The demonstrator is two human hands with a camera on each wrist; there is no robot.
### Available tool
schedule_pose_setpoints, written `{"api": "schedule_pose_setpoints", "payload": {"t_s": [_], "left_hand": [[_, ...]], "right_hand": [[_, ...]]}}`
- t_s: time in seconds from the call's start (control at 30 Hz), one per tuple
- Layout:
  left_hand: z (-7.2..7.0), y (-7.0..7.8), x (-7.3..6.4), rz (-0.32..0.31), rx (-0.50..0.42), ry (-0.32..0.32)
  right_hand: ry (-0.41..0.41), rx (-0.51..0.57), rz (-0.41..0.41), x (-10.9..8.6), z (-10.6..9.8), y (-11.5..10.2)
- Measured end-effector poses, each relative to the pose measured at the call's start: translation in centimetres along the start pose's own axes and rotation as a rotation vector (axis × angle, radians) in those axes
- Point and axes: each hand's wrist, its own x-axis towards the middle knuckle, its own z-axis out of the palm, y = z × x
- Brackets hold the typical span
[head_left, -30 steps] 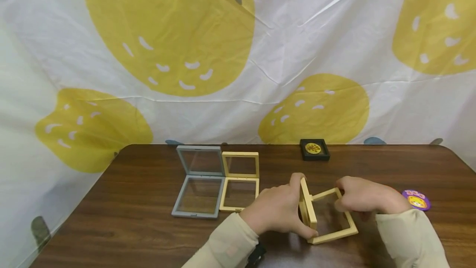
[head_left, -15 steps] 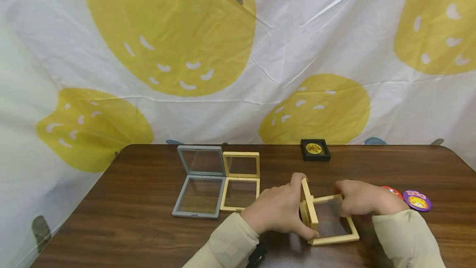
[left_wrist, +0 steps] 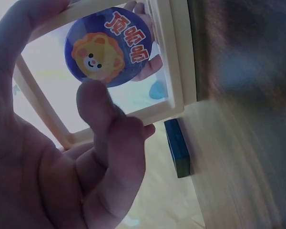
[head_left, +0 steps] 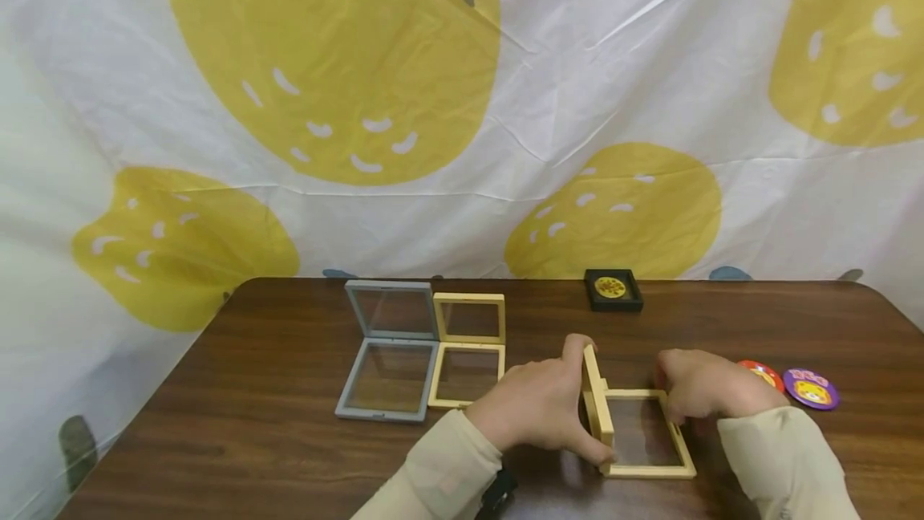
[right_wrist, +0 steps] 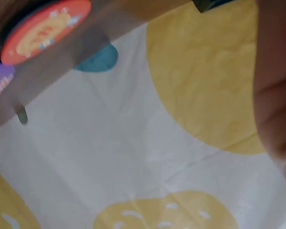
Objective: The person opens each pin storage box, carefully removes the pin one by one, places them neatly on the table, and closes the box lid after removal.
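My left hand (head_left: 541, 404) grips the raised half of a hinged cream display frame (head_left: 597, 400), thumb low and fingers over the top. Through its clear film, the left wrist view shows a round blue badge (left_wrist: 109, 46) with a lion face, one left fingertip at its lower edge. The frame's other half (head_left: 650, 472) extends right, low over the table. My right hand (head_left: 711, 387) has curled fingers at that half's right edge; their tips are mostly hidden. A red badge (head_left: 761, 374) and a purple badge (head_left: 812, 388) lie right of it.
Left of my hands, an open grey frame (head_left: 386, 419) stands beside a smaller open cream frame (head_left: 469, 296). Farther back, a black frame (head_left: 613, 305) with a gold disc lies on the brown table (head_left: 216, 408). A fruit-patterned cloth (head_left: 404, 231) hangs behind.
The frame's right-hand half has swung down to lie flatter. My right hand has shifted slightly, uncovering the red badge. My left hand keeps its grip on the raised half.
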Motion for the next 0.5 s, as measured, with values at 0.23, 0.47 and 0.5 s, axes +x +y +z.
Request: {"api": "schedule_pose_setpoints", "payload": {"t_s": [0.23, 0.47, 0.5], "left_hand": [[0.1, 0.0, 0.1, 0.002, -0.025, -0.011], [0.3, -0.1, 0.1, 0.006, -0.043, 0.005], [0.3, -0.1, 0.1, 0.007, -0.039, 0.012]], "right_hand": [[0.006, -0.040, -0.174, -0.5, -0.3, -1.5], [-0.154, 0.165, -0.403, -1.0, -0.1, -3.1], [-0.166, 0.179, -0.419, -1.0, -0.1, -3.3]]}}
